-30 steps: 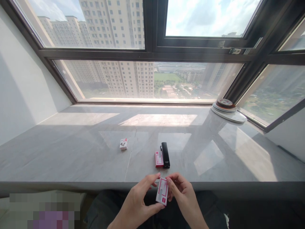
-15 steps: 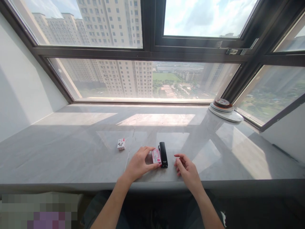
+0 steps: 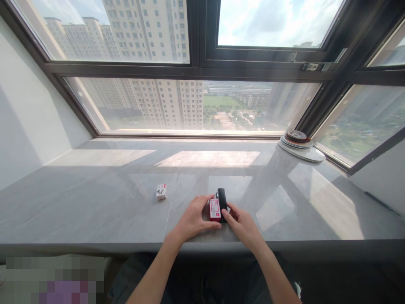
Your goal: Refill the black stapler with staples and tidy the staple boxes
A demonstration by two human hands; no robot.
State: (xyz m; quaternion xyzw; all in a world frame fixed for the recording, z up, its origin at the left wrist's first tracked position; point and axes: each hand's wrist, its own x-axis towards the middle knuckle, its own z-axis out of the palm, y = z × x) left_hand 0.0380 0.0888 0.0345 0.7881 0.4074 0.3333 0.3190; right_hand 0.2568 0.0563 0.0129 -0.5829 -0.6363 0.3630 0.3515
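Observation:
A black stapler (image 3: 223,198) stands lengthwise on the grey marble sill, its near part partly covered by fingers. Against its left side is a small red and white box (image 3: 214,208). My left hand (image 3: 196,214) is closed around that box, thumb at the near end and fingers at the far end. On the stapler's right side rests my right hand (image 3: 242,221), its thumb on top and its fingers along the far side, gripping it. Farther left sits a small white box (image 3: 161,192) with a dark staple picture, apart from both hands.
A stack of round plates or coasters (image 3: 299,145) stands in the back right corner by the window frame (image 3: 196,72). The marble sill (image 3: 95,207) ends at a front edge close to my forearms. Sunlight falls in bright patches across it.
My right hand has moved left and taken hold of the stapler. The red and white box and the stapler have shifted slightly right, my left hand moving along with the box.

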